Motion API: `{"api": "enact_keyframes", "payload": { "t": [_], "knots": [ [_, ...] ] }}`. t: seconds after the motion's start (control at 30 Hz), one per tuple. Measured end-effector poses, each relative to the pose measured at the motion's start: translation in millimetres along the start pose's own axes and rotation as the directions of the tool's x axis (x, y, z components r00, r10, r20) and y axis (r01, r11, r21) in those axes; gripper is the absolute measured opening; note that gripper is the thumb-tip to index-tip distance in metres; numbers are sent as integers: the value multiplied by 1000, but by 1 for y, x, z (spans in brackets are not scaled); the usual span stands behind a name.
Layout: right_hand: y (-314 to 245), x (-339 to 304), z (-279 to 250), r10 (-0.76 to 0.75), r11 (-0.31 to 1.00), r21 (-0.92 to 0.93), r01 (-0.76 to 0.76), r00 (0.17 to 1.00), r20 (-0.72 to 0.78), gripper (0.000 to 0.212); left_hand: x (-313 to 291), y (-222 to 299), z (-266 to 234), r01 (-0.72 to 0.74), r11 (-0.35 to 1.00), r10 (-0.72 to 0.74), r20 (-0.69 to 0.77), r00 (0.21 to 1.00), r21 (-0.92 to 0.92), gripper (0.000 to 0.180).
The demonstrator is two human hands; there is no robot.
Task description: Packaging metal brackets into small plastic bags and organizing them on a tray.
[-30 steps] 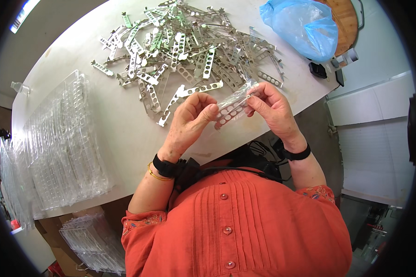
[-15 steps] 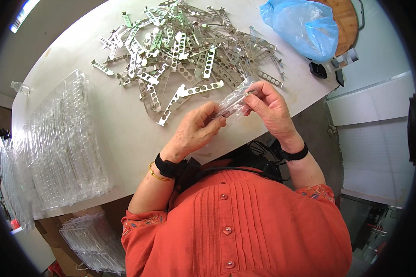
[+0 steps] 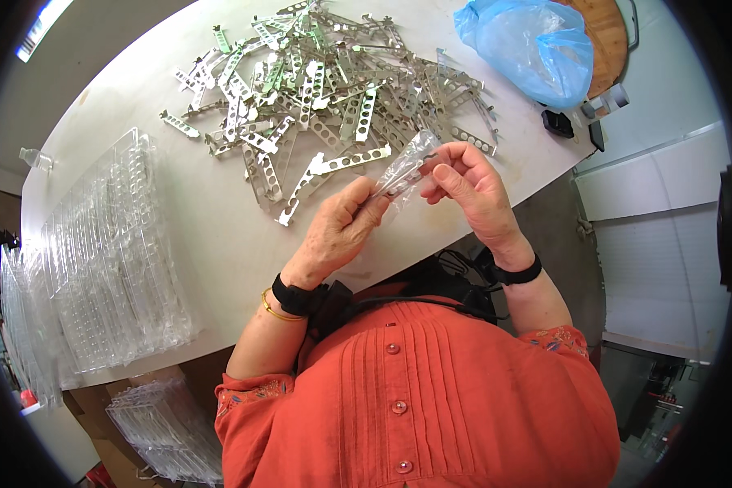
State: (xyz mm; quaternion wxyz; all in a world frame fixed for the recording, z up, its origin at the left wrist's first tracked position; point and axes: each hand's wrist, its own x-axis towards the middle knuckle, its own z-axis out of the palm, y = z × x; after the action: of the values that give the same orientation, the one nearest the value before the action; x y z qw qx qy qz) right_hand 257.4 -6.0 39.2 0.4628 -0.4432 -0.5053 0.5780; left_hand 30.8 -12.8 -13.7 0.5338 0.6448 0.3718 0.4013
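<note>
A small clear plastic bag (image 3: 411, 165) is pinched at its lower end by my left hand (image 3: 342, 224), thumb over bent fingers. Inside it shows a narrow metal strip, partly hidden by glare and by the fingers. Beside the bag's upper part is my right hand (image 3: 477, 193), its fingers loosely bent and the thumb apart from the index finger. The index fingertip touches the bag or lies just against it. Beyond both hands spreads a heap of metal brackets with round holes (image 3: 309, 89). The nearest, a bracket pair (image 3: 325, 167), lies just past my left hand.
Clear plastic trays (image 3: 110, 252) are stacked on the table's left side, with more trays (image 3: 167, 427) below the edge. At the far right are a blue plastic bag (image 3: 529, 53), a round wooden board (image 3: 606, 41), a black object (image 3: 558, 124) and a small bottle (image 3: 608, 101).
My right thumb and index finger have loosened from their pinch on the bag. The bag now stands slightly higher and further left, still in my left hand.
</note>
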Motion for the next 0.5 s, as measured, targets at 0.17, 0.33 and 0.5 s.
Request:
{"api": "enact_keyframes", "payload": {
  "t": [0.17,0.33,0.5],
  "knots": [
    [7,-1,-12,-15,998,-66,16,1000,8,12,0,2,-2,36,999,-36,-36,999,-8,14],
    [8,-1,-11,-35,994,-103,35,999,5,10,0,7,-2,61,995,-68,-84,994,-73,14],
    [8,-1,-12,-6,997,-81,7,1000,21,11,-1,7,-5,31,1000,-31,-22,999,-7,14]
  ]
}}
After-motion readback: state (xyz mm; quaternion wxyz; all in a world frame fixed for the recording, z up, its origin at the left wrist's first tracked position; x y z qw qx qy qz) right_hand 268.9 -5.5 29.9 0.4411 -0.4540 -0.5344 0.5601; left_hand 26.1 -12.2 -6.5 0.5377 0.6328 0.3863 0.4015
